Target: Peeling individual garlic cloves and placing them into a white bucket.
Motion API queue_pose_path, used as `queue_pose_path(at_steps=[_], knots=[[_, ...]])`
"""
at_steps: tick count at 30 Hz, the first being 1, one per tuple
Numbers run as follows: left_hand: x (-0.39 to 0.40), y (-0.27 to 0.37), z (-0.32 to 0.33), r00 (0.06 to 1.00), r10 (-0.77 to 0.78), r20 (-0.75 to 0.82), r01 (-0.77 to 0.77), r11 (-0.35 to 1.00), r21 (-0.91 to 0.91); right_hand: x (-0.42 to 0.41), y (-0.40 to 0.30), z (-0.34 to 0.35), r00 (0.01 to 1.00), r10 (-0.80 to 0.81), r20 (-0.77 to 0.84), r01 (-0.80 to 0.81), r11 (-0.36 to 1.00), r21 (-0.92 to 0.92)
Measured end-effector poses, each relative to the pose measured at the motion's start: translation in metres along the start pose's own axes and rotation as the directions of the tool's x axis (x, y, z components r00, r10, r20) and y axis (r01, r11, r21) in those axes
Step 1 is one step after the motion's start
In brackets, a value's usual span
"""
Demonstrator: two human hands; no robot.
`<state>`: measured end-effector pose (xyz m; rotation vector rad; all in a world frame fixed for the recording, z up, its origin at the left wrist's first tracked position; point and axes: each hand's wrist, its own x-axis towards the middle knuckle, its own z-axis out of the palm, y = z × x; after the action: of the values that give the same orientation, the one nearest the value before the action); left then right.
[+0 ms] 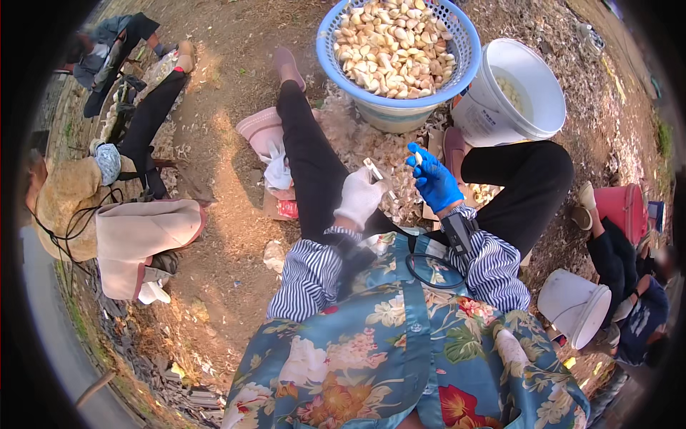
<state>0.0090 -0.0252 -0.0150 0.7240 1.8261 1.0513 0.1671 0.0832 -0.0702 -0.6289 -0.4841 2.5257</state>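
My left hand [360, 197], in a white knit glove, is closed around a small tool with a pale handle [373, 169]; the tool's working end is too small to make out. In my right hand [437, 179], which wears a blue rubber glove, a garlic clove [418, 158] is pinched between thumb and fingers. The two hands are apart, above garlic skins [370, 137] scattered between my legs. Beyond them, a blue plastic colander [325, 51] full of unpeeled garlic cloves [394, 45] rests on a bucket [396, 116].
A white plastic bucket [477, 115] holds peeled cloves [509, 92] in liquid. Some cloves [485, 193] lie beneath my right leg. A pink cloth bag [262, 128] is beside my left leg. Other people sit at both sides, near a white bucket [568, 305] and a red bucket [619, 209].
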Motion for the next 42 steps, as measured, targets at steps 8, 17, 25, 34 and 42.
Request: queue_pose_path(at_steps=[8, 17, 25, 34, 42], knots=[[0.003, -0.002, 0.0, 0.987, 0.037, -0.158, -0.042, 0.999, -0.03, -0.006, -0.002, 0.028, 0.996, 0.059, -0.069, -0.06, 0.998, -0.021], [0.003, 0.008, 0.01, 0.928, 0.351, -0.124, -0.317, 0.92, 0.228, -0.01, 0.005, 0.043, 0.953, -0.136, -0.271, -0.023, 0.858, -0.513], [0.009, 0.011, 0.016, 0.915, 0.404, 0.002, -0.344, 0.775, 0.53, -0.01, 0.013, 0.047, 0.928, -0.332, -0.169, 0.079, 0.618, -0.782], [0.022, -0.02, -0.004, 0.955, -0.205, -0.214, -0.018, 0.682, -0.731, -0.014, -0.004, 0.045, 0.971, -0.051, -0.235, -0.074, 0.866, -0.495], [0.02, -0.007, 0.008, 0.983, -0.155, -0.1, 0.055, 0.766, -0.641, -0.008, -0.009, 0.021, 0.992, 0.122, 0.003, -0.12, 0.969, 0.218]])
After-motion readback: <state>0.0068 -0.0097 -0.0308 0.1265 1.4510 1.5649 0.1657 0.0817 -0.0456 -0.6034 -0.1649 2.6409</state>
